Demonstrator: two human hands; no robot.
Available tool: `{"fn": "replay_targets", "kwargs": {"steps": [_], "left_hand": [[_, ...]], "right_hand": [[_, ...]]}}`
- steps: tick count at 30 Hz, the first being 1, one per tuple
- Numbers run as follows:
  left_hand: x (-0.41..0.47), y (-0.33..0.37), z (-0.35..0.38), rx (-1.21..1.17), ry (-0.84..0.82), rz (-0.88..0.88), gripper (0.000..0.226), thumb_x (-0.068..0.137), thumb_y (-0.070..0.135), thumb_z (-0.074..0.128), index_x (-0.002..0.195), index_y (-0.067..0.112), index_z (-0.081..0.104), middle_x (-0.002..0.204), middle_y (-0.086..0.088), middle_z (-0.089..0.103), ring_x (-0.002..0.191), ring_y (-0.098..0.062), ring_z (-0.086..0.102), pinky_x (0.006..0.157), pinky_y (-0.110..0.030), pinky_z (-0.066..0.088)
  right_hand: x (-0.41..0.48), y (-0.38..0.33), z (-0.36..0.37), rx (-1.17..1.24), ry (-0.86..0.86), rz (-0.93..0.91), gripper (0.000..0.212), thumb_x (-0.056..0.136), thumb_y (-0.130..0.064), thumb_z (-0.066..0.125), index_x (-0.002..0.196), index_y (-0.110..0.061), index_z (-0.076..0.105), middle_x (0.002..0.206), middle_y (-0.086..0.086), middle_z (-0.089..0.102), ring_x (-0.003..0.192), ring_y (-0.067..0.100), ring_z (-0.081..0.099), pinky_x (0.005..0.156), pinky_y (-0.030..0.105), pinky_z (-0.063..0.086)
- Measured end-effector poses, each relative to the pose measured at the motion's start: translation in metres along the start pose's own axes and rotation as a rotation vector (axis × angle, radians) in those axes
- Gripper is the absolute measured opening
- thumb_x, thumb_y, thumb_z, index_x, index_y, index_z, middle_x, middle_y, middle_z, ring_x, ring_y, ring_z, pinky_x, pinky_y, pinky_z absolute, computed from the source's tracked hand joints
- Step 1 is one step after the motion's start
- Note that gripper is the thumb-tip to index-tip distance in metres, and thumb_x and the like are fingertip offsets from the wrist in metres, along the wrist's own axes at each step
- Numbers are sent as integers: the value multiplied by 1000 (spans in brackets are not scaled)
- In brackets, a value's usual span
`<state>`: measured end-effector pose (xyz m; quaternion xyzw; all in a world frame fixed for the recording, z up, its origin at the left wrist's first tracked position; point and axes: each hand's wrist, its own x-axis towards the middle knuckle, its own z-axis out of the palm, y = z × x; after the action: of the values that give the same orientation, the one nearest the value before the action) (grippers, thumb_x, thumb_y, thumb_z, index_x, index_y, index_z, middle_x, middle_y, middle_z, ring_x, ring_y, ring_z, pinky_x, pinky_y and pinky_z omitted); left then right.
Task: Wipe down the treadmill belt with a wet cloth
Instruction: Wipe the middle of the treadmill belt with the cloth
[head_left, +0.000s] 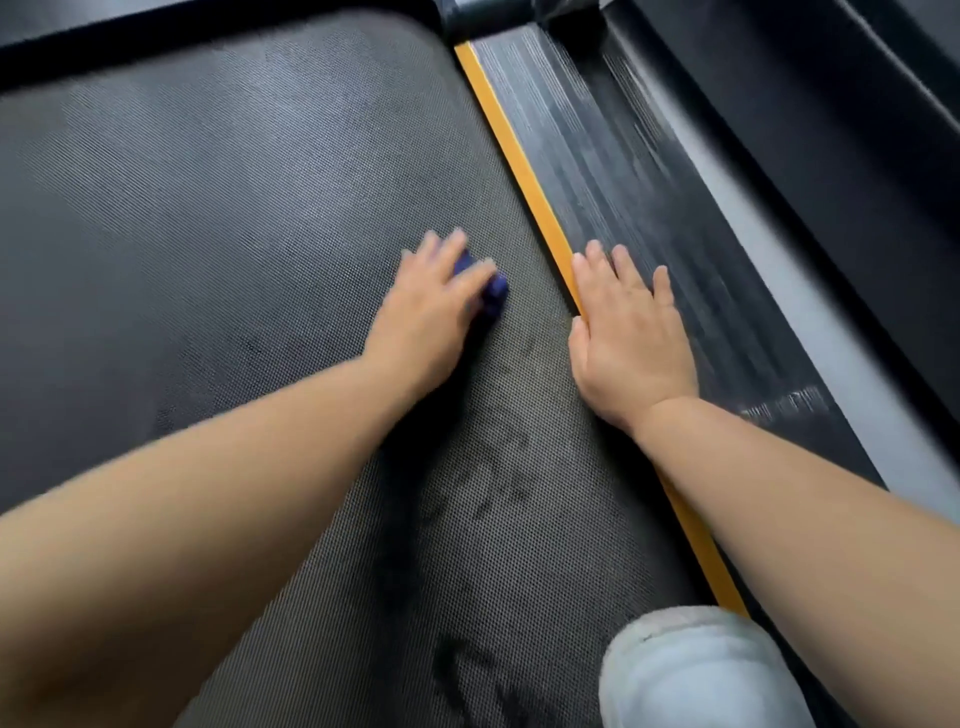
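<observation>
We log no legible text, label, brand, number or sign at this moment. The treadmill belt (260, 208) shows only its fine woven texture, with no print on it. The yellow strip (524, 176) along its edge is plain. On the right side rail (623, 171) there is one pale, streaky marking (784, 405) that could be lettering, but it is too blurred and smeared for us to read a single character.
</observation>
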<state>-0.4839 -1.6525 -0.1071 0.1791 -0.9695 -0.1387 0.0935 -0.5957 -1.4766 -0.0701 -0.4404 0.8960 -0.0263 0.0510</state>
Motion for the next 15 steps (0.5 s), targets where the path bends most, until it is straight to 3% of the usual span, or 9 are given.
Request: {"fn": "replay_targets", "kwargs": {"steps": [3, 5, 8, 12, 15], "left_hand": [[33, 10, -1, -92, 21, -336, 37, 100, 21, 40, 135, 17, 52, 153, -17, 29, 141, -42, 19, 115, -51, 9], [7, 27, 3, -124, 34, -214, 37, 97, 21, 40, 130, 15, 56, 147, -19, 38, 136, -44, 30, 113, -52, 18], [-58, 53, 1, -166, -143, 46, 45, 94, 27, 35, 131, 15, 57, 144, -21, 43, 133, -44, 38, 111, -52, 21], [-49, 63, -27, -262, -299, -89, 51, 100, 37, 24, 150, 26, 26, 158, -9, 19, 146, -29, 13, 117, -45, 5], [-41, 35, -54, -286, -210, -209, 53, 99, 37, 26, 151, 32, 17, 160, -1, 11, 148, -23, 6, 115, -53, 1]], "right_hand": [[2, 0, 4, 10, 12, -5, 59, 96, -25, 36, 151, -15, 18, 159, 1, 16, 146, 23, 11, 117, 46, 5], [2, 0, 5, 21, 32, -9, 59, 95, -24, 38, 150, -13, 21, 158, 3, 19, 146, 24, 14, 116, 48, 7], [2, 0, 4, 13, 37, -8, 58, 94, -23, 40, 149, -11, 25, 156, 5, 23, 145, 27, 18, 115, 49, 11], [2, -2, 1, 18, 7, -1, 56, 97, -27, 37, 149, -13, 24, 157, 3, 21, 146, 25, 14, 116, 48, 8], [0, -3, -3, 66, 28, -11, 55, 95, -34, 34, 147, -17, 31, 156, 2, 24, 146, 24, 12, 116, 47, 2]]}}
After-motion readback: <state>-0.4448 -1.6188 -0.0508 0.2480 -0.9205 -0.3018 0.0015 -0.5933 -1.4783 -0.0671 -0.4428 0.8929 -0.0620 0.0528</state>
